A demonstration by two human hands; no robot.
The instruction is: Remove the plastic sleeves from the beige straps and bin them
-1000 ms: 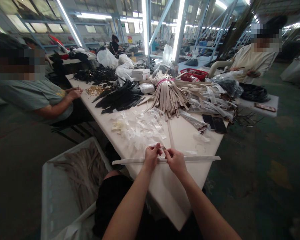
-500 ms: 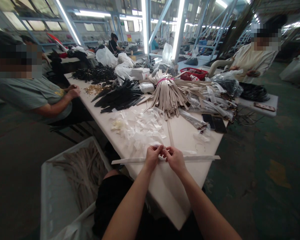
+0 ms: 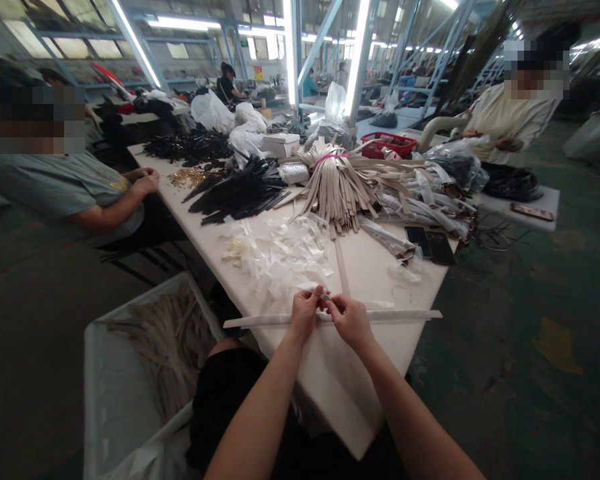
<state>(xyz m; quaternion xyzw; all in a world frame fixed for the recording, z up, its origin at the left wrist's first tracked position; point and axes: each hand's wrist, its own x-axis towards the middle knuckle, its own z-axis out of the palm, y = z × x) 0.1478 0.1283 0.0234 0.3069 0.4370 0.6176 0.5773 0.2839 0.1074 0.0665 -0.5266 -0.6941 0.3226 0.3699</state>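
Note:
My left hand (image 3: 306, 311) and my right hand (image 3: 349, 319) meet fingertip to fingertip above the table (image 3: 330, 373). Both are closed in a pinch on something small and pale that I cannot make out. Under them a long pale strip (image 3: 400, 316) lies crosswise, reaching past both table edges. Another narrow beige strip (image 3: 341, 267) runs away from my hands toward a bundle of beige strips (image 3: 333, 183) tied with a pink band. Just beyond my left hand is a heap of crumpled white pieces (image 3: 280, 257).
Black strips (image 3: 240, 193) and two dark phones (image 3: 440, 248) lie farther back. A white bin (image 3: 110, 387) of strips stands at lower left. One person (image 3: 80, 193) sits left, another (image 3: 500, 127) is at right. A red basket (image 3: 387, 143) is behind.
My fingertips have shifted slightly, and a bit more of the small pale thing shows between them. The strip lies almost as before.

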